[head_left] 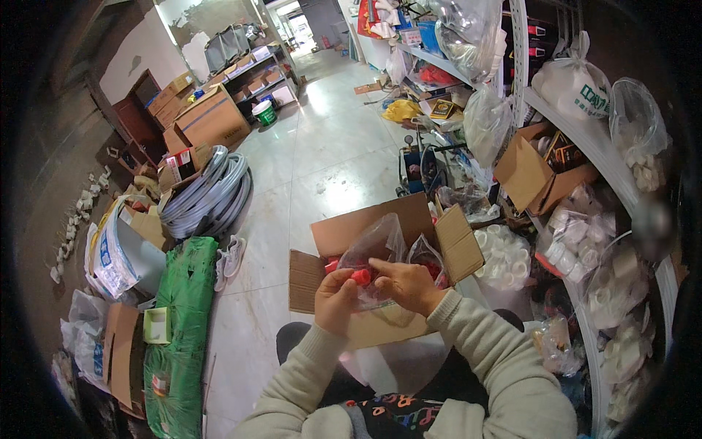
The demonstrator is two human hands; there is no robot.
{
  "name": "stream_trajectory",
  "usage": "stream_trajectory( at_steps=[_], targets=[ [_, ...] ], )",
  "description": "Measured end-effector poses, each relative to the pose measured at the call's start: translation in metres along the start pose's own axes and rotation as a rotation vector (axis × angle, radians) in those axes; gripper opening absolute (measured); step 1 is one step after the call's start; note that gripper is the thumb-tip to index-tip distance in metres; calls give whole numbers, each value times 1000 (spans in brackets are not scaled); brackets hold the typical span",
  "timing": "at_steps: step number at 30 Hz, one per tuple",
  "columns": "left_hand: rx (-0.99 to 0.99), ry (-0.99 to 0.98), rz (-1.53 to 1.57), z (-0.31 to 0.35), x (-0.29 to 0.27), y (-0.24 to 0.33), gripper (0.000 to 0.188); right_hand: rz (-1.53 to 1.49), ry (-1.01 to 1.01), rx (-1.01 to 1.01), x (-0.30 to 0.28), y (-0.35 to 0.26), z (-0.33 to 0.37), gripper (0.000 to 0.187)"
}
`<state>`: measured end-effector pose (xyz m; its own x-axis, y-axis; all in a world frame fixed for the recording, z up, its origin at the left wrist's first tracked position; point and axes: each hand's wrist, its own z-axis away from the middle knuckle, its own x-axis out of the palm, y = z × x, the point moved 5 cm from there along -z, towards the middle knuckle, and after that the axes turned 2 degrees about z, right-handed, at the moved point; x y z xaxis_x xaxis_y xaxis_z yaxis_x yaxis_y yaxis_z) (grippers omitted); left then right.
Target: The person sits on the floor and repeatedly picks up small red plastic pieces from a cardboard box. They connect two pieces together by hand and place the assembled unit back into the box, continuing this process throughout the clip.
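Note:
My left hand (336, 298) is closed on a small red pipe fitting (360, 276), a short round piece that sticks out from the fingertips. Close beside it is my right hand (411, 285), its index finger stretched toward the fitting and the thumb apart from it. Both hands are above an open cardboard box (365, 334) with its flaps folded out. Inside the box stands a clear plastic bag (384, 238), and more red pieces (333, 265) show behind my left hand. A second clear bag (426, 254) with red pieces lies at the box's right side.
On the right, a metal shelf (592, 150) carries bags of white fittings (578, 227) and an open carton (541, 168). Coiled grey hose (208, 194), a long green-wrapped bundle (179, 314) and white shoes (230, 260) are on the left. A green-and-white bucket (264, 113) stands farther off.

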<state>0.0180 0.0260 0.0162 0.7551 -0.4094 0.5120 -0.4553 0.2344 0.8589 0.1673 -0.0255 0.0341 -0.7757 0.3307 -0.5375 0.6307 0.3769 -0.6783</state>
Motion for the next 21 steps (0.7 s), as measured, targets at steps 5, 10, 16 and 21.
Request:
stream_trajectory(
  at_steps=[5, 10, 16, 21],
  targets=[
    [16, 46, 7, -7, -3, -1, 18, 67, -72, -172, -8, -36, -6, 71],
    [-5, 21, -35, -1, 3, 4, 19, 36, 14, -98, 7, 7, -5, 65],
    [13, 49, 33, -12, -7, -6, 20, -84, -14, -121, 1, -21, -9, 58],
    [-4, 10, 3, -13, -14, -3, 20, 72, -34, -62, 3, 2, -14, 44]
  ],
)
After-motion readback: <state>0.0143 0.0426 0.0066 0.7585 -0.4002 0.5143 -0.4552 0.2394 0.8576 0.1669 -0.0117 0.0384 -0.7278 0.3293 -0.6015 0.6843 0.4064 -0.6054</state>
